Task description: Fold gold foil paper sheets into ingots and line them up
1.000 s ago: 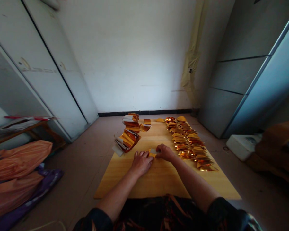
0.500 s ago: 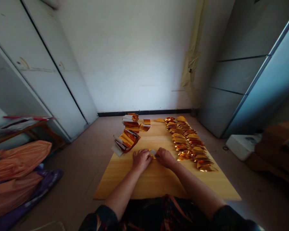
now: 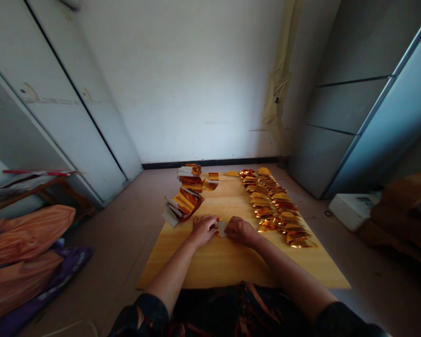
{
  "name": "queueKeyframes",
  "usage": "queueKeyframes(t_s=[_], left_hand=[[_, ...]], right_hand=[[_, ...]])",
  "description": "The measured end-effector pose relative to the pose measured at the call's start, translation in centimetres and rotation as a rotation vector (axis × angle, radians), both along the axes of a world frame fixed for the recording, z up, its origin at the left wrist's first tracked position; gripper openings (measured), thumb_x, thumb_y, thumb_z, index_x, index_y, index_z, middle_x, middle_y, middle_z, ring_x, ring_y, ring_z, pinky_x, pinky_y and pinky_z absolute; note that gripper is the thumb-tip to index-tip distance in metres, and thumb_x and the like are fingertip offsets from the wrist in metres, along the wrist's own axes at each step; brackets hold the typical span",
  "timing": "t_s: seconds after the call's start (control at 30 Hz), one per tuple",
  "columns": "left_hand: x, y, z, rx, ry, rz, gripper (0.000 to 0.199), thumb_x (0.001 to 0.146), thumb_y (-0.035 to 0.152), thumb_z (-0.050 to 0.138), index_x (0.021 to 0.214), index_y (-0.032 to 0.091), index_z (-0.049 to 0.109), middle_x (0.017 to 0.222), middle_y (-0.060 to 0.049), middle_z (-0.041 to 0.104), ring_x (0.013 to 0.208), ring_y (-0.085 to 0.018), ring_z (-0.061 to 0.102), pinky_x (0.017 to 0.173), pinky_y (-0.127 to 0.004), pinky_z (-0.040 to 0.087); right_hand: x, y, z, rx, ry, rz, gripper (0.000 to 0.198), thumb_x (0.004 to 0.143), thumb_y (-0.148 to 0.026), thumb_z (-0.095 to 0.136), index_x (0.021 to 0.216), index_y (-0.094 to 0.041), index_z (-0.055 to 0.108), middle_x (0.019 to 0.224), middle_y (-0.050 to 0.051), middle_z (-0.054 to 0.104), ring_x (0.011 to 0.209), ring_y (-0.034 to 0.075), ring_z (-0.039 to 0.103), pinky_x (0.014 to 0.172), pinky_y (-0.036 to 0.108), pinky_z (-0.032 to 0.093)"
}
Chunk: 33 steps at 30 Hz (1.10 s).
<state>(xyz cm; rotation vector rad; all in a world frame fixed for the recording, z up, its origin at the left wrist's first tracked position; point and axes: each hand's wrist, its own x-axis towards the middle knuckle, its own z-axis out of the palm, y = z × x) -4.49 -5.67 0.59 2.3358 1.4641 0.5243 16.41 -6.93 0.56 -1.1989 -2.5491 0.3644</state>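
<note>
A small sheet of gold foil paper [image 3: 222,229], its pale grey back showing, lies on the wooden board between my hands. My left hand [image 3: 204,230] pinches the sheet's left side with curled fingers. On the opposite side my right hand [image 3: 241,230] has its fingers closed at the sheet's right edge. Parts of the sheet are hidden under the fingers. To the right stand rows of folded gold paper pieces [image 3: 266,199]. At the left lies a stack of loose gold foil sheets [image 3: 185,204], with more sheets [image 3: 190,177] behind it.
The wooden board [image 3: 228,269] sits low in front of me, near a white wall [image 3: 196,84]. Orange and purple bags [image 3: 28,248] lie on the floor at left, beside cabinets [image 3: 56,112]. A white box [image 3: 351,211] and a refrigerator [image 3: 347,107] stand at right.
Both hands still hold the small sheet. More of its grey back shows between them now, and the fingers have shifted slightly along its edges.
</note>
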Motion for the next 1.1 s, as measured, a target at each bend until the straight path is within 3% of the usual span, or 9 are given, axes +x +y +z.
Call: queueKeyframes(t_s=[0.3, 0.53, 0.67, 0.8, 1.1], left_hand=[[0.1, -0.3, 0.2, 0.004, 0.061, -0.013, 0.012, 0.077, 0.021, 0.056, 0.085, 0.026, 0.064, 0.128, 0.0, 0.059, 0.123, -0.022, 0.046, 0.103, -0.046, 0.024], [-0.1, -0.2, 0.0, 0.004, 0.065, -0.041, 0.039, 0.072, 0.031, 0.065, 0.111, 0.027, 0.061, 0.131, -0.004, 0.056, 0.125, -0.024, 0.044, 0.105, -0.043, 0.024], [-0.2, -0.1, -0.1, 0.018, 0.062, -0.041, 0.035, 0.072, 0.032, 0.065, 0.107, 0.028, 0.062, 0.13, -0.002, 0.057, 0.125, -0.023, 0.044, 0.105, -0.042, 0.024], [-0.2, -0.1, -0.2, 0.024, 0.071, -0.048, 0.021, 0.073, 0.031, 0.064, 0.093, 0.027, 0.065, 0.13, 0.0, 0.057, 0.125, -0.021, 0.044, 0.104, -0.04, 0.024], [-0.2, -0.2, 0.1, 0.006, 0.048, -0.045, 0.013, 0.072, 0.034, 0.065, 0.081, 0.025, 0.064, 0.127, 0.0, 0.059, 0.122, -0.022, 0.046, 0.102, -0.039, 0.026]], right_hand=[[-1.0, 0.2, -0.9, 0.131, -0.025, -0.004, 0.018, 0.088, -0.02, 0.051, 0.083, -0.018, 0.068, 0.084, 0.005, 0.059, 0.08, 0.014, 0.053, 0.074, 0.023, 0.041], [-1.2, 0.6, -1.1, 0.083, 0.06, 0.064, 0.02, 0.089, -0.016, 0.046, 0.083, -0.017, 0.064, 0.083, 0.004, 0.057, 0.07, 0.012, 0.052, 0.066, 0.02, 0.042], [-1.2, 0.9, -0.9, 0.015, 0.173, 0.082, 0.015, 0.08, -0.009, 0.052, 0.086, -0.016, 0.064, 0.087, 0.004, 0.06, 0.079, 0.013, 0.056, 0.073, 0.022, 0.045], [-0.9, 1.1, -1.2, -0.017, 0.283, 0.093, 0.027, 0.073, -0.003, 0.052, 0.091, -0.018, 0.065, 0.093, 0.005, 0.063, 0.089, 0.015, 0.058, 0.081, 0.025, 0.046], [-0.7, 2.2, -1.2, -0.119, 0.285, 0.069, 0.011, 0.077, -0.018, 0.063, 0.083, -0.02, 0.072, 0.093, 0.003, 0.063, 0.083, 0.012, 0.059, 0.076, 0.02, 0.045]])
